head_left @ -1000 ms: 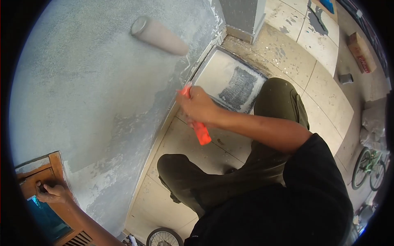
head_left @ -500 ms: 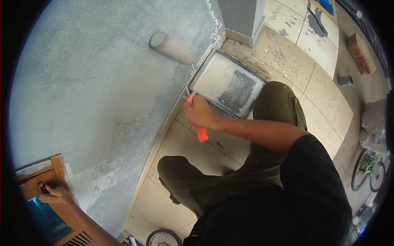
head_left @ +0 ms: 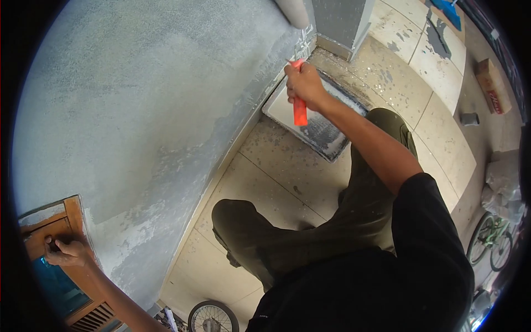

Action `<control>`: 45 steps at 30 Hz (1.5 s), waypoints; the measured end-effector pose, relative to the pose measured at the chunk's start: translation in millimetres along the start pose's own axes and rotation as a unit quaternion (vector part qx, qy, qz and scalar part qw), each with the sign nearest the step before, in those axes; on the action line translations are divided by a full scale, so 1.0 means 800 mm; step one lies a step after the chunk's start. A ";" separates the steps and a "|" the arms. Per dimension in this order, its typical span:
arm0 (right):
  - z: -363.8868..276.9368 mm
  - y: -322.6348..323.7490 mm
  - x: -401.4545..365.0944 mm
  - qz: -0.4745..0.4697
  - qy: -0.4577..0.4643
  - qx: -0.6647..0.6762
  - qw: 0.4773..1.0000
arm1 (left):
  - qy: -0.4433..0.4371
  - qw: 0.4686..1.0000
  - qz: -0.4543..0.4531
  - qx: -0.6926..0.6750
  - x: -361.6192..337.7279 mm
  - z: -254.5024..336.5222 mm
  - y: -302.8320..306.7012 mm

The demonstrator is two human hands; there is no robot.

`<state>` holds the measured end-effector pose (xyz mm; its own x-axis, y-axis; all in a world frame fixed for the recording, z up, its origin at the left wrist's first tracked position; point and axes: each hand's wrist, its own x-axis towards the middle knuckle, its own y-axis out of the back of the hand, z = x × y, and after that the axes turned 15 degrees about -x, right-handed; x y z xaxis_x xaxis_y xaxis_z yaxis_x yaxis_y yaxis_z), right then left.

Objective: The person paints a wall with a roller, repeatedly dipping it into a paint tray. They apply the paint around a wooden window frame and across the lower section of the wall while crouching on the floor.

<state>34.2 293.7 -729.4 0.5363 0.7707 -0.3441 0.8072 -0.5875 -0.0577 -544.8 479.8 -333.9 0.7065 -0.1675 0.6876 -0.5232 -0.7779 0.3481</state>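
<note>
My right hand (head_left: 306, 86) is closed round the orange handle of a paint roller (head_left: 293, 12). The roller's pale sleeve lies at the top edge of the view, against the grey wall (head_left: 138, 122), partly cut off. Below the hand, a paint tray (head_left: 323, 153) with whitish paint stands on the floor by the wall; my hand and forearm hide part of it. At the lower left, my left hand (head_left: 69, 254) is on a wooden frame (head_left: 74, 213) with dark bluish glass. Its fingers curl round something dark that I cannot make out.
My bent knees (head_left: 235, 216) are close to the wall and tray. A grey pillar (head_left: 337, 22) rises behind the tray. A spoked wheel (head_left: 213, 320) shows at the bottom. On the right are a cardboard box (head_left: 492, 86), a grey cup-like object (head_left: 469, 119) and a green bicycle (head_left: 490, 238).
My right hand has moved up and to the right with the paint roller, and its sleeve has gone up the view toward the pillar. The left hand stays at the wooden frame.
</note>
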 end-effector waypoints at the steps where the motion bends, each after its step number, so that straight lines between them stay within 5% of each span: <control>1: -0.008 0.013 0.019 0.010 -0.020 0.015 1.000 | 0.014 1.000 -0.007 -0.001 -0.002 0.001 0.000; 8: 0.049 -0.041 -0.026 0.007 0.002 -0.064 0.998 | 0.012 1.000 -0.008 -0.002 -0.006 -0.003 0.002; 14: 0.073 -0.089 -0.154 -0.131 -0.056 -0.115 0.983 | 0.021 1.000 0.008 0.000 0.009 0.016 -0.004; 16: 0.073 -0.077 -0.161 -0.243 -0.075 -0.165 0.953 | 0.022 1.000 0.012 0.002 0.005 0.012 -0.004; 20: 0.064 -0.065 -0.140 -0.194 -0.123 -0.051 0.972 | 0.070 0.991 0.051 -0.102 -0.008 0.007 -0.014; 23: 0.055 -0.047 -0.079 -0.129 -0.127 0.058 0.982 | 0.020 0.999 0.010 -0.029 -0.006 -0.008 -0.003; 30: 0.033 0.026 0.057 0.008 -0.090 0.052 0.995 | 0.018 1.000 -0.016 -0.001 -0.014 -0.019 0.004; 37: 0.107 -0.079 -0.092 -0.096 -0.085 -0.036 0.991 | 0.003 1.000 0.006 -0.011 -0.005 -0.007 -0.001; 42: 0.125 -0.083 -0.143 -0.237 -0.105 -0.153 0.954 | 0.008 1.000 0.019 -0.002 0.012 0.017 -0.008; 45: 0.114 -0.073 -0.139 -0.229 -0.133 -0.148 0.953 | 0.026 0.999 0.033 -0.033 -0.005 -0.003 -0.008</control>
<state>-95.3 219.7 -772.9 0.0608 0.8163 -0.5744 0.9969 -0.0786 -0.0061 -545.6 486.7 -337.3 0.6438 -0.1841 0.7427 -0.5996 -0.7244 0.3402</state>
